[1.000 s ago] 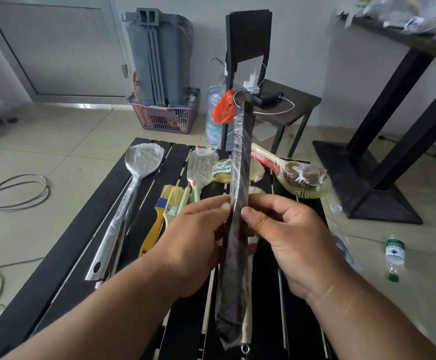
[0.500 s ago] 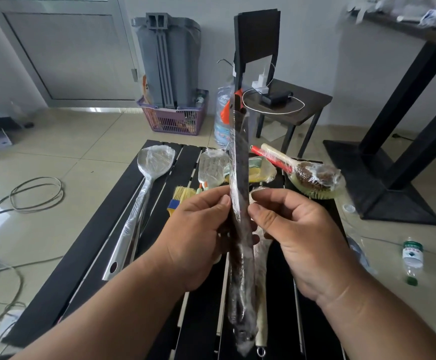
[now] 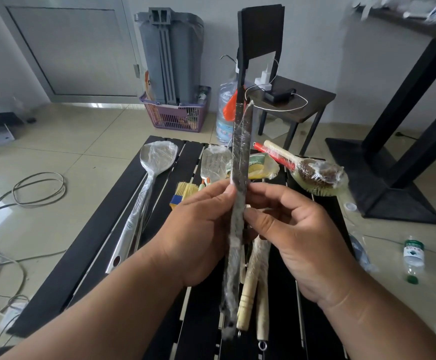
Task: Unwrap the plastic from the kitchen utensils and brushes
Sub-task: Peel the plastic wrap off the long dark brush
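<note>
Black slatted table (image 3: 102, 229), wrapped utensils waiting. Above it, both hands pinch the wrapped long brush (image 3: 239, 193) (upright): left hand (image 3: 198, 229), right hand (image 3: 297, 229). Next, probably find the film's edge.

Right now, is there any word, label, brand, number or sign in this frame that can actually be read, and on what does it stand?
None can be read.
Small bottle on the floor: green label with print, too small and blurred.
Large water jug behind the table: printed label, blurred.
Wrapped long utensil held by left hand and right hand: no print visible.
</note>
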